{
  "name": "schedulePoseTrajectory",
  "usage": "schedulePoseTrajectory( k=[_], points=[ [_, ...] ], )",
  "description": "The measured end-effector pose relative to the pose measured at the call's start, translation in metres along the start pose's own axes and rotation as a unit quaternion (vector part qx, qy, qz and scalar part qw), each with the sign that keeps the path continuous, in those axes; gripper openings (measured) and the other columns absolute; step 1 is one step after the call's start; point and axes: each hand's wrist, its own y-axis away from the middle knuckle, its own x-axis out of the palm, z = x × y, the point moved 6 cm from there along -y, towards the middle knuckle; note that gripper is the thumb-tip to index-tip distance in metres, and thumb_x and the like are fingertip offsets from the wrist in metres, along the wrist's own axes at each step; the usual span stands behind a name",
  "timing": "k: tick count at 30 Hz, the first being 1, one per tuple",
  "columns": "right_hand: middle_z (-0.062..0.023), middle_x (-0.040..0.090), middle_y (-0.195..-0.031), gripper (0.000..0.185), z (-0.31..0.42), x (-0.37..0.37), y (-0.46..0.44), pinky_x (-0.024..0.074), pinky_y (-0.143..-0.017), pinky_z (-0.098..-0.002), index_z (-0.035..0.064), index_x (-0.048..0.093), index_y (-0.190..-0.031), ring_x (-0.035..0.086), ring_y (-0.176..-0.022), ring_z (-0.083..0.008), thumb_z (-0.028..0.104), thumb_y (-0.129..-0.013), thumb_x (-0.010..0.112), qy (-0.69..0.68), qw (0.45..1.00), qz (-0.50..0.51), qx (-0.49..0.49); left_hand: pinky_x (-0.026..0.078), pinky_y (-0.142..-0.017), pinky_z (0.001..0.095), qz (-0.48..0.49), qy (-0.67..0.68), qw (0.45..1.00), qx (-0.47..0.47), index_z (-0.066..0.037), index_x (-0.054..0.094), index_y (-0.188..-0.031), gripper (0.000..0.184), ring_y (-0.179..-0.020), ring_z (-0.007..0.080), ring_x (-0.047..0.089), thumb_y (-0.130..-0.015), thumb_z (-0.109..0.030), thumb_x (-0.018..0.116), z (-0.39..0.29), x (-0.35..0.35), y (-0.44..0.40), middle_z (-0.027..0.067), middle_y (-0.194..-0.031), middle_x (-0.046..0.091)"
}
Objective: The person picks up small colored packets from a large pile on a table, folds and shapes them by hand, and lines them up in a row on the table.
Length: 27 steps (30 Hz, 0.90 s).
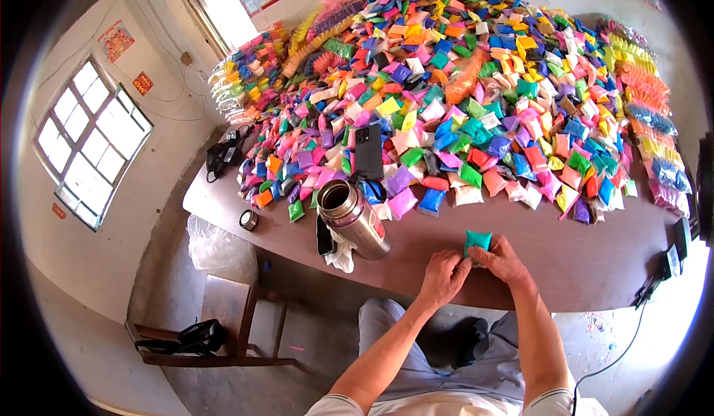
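Between my two hands, at the front of the brown table (416,260), is a small teal packet (478,240). My left hand (444,276) grips its lower left side with bent fingers. On the other side, my right hand (503,260) closes its fingers on the packet's lower right edge. The packet stands upright in the grip, its top half showing above the fingers. Behind it spreads a large heap of small packets (446,126) in many colours. A steel flask (357,226) without its lid stands to the left of my hands.
A black phone (368,152) leans on the heap's front. The flask's lid (248,220) lies at the table's left edge, near black cables (227,154). Strips of packets (654,133) hang at the right. A wooden chair (223,319) with a black bag stands front left.
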Motion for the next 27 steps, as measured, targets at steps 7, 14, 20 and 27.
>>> schedulePoseTrajectory(
  k=[7,14,20,27],
  points=[
    [-0.0064,0.062,-0.095,0.044,0.001,-0.003,0.004,0.0481,-0.075,-0.0314,0.0003,0.059,-0.112,0.057,-0.087,-0.0150,0.034,-0.085,0.069,0.016,0.998,-0.027,0.052,0.043,-0.077,0.0442,-0.011,0.016,1.000,0.012,-0.001,0.061,-0.083,0.030,-0.081,0.0333,0.059,-0.098,-0.026,0.051,-0.003,-0.001,0.000,0.0136,-0.081,0.063],
    [-0.0058,0.060,-0.095,0.036,0.000,-0.002,0.000,0.0481,-0.075,-0.0313,-0.0005,0.059,-0.109,0.056,-0.088,-0.0161,0.022,-0.082,0.067,-0.001,1.000,-0.004,0.031,0.044,-0.077,0.0451,0.018,0.004,1.000,0.002,-0.001,0.060,-0.084,0.027,-0.082,0.0332,0.059,-0.098,-0.021,0.050,-0.006,-0.003,-0.001,0.0151,-0.082,0.062],
    [-0.0025,0.060,-0.092,0.033,0.006,-0.003,0.003,0.0484,-0.068,-0.0299,0.0027,0.058,-0.112,0.057,-0.081,-0.0131,0.021,-0.087,0.069,0.024,0.996,-0.002,0.086,0.044,-0.077,0.0453,-0.003,0.010,1.000,0.002,-0.001,0.059,-0.083,0.026,-0.081,0.0337,0.058,-0.098,-0.021,0.050,-0.001,-0.002,0.000,0.0153,-0.082,0.061],
    [-0.0013,0.061,-0.090,0.035,-0.003,-0.006,-0.002,0.0475,-0.067,-0.0279,0.0029,0.058,-0.114,0.056,-0.080,-0.0113,0.026,-0.090,0.069,-0.012,0.999,-0.018,0.027,0.044,-0.077,0.0451,-0.001,-0.007,1.000,0.008,-0.001,0.059,-0.084,0.026,-0.082,0.0337,0.059,-0.098,-0.021,0.050,-0.005,-0.003,0.000,0.0157,-0.082,0.062]
  ],
)
